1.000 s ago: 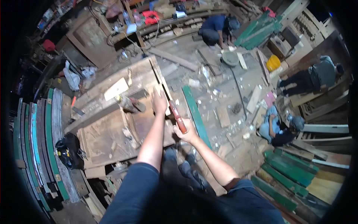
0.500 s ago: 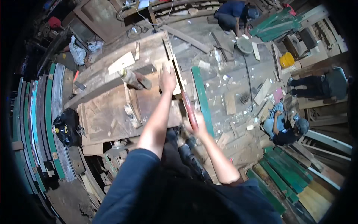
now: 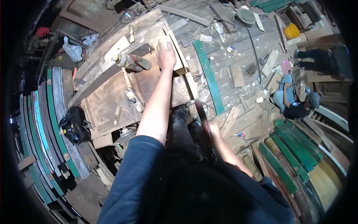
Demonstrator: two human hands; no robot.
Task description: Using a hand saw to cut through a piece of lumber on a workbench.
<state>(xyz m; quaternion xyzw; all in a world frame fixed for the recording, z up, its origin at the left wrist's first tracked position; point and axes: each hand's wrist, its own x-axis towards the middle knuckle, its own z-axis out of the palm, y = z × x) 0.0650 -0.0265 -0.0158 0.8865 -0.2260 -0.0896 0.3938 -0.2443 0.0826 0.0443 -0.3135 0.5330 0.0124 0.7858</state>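
On the workbench [image 3: 102, 100], my left hand [image 3: 166, 56] grips a pale piece of wood [image 3: 178, 61], fingers curled over its far part. Its near end overhangs a narrow wooden strip [image 3: 191, 86] at the bench's right edge. My right hand [image 3: 214, 132] is low beside my right leg, closed round a long dark reddish-brown tool [image 3: 201, 114]. Motion blurs that tool, so its kind is unclear; it is apart from the wood. A bottle [image 3: 125, 61] lies left of my left hand, touching or close to a brown block [image 3: 143, 62].
A hand plane [image 3: 134, 100] and a pale board [image 3: 117, 48] lie on the bench. Stacked planks [image 3: 56, 123] and a black bag [image 3: 75, 125] are at left. A green board [image 3: 209, 76] lies on the littered floor at right. One person [image 3: 296, 99] sits far right; another stands beyond.
My right hand has drawn back toward me with the tool, away from the wood's side. My left hand stays on the wood. The view has shifted slightly.
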